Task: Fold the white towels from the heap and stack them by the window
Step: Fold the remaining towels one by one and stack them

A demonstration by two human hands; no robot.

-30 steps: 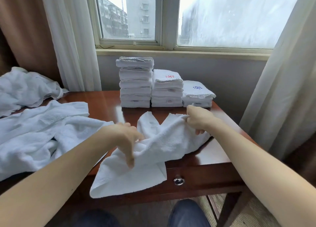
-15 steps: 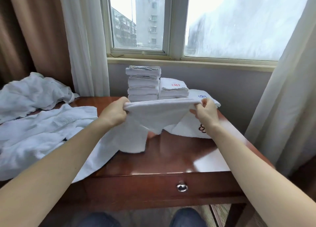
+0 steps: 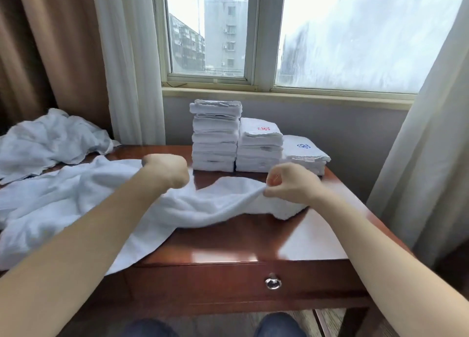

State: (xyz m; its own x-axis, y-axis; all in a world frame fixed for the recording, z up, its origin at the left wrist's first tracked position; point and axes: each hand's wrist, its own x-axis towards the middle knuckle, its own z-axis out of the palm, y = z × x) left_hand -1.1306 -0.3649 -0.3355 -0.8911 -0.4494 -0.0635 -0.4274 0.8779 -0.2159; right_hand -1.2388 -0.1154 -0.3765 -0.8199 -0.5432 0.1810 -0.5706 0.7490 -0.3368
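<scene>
Stretching between two hands, the white towel (image 3: 215, 206) sags over the middle of the table (image 3: 228, 245) — the left hand (image 3: 166, 170) fisted round one end, the right hand (image 3: 289, 182) pinching the other. Three folded stacks (image 3: 215, 136) line the far edge; the heap (image 3: 50, 197) sprawls over the left edge.

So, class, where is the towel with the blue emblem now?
Head view: the blue-emblem towel tops the shortest, rightmost stack under the window, beside the red-emblem stack and just beyond the right hand.
</scene>
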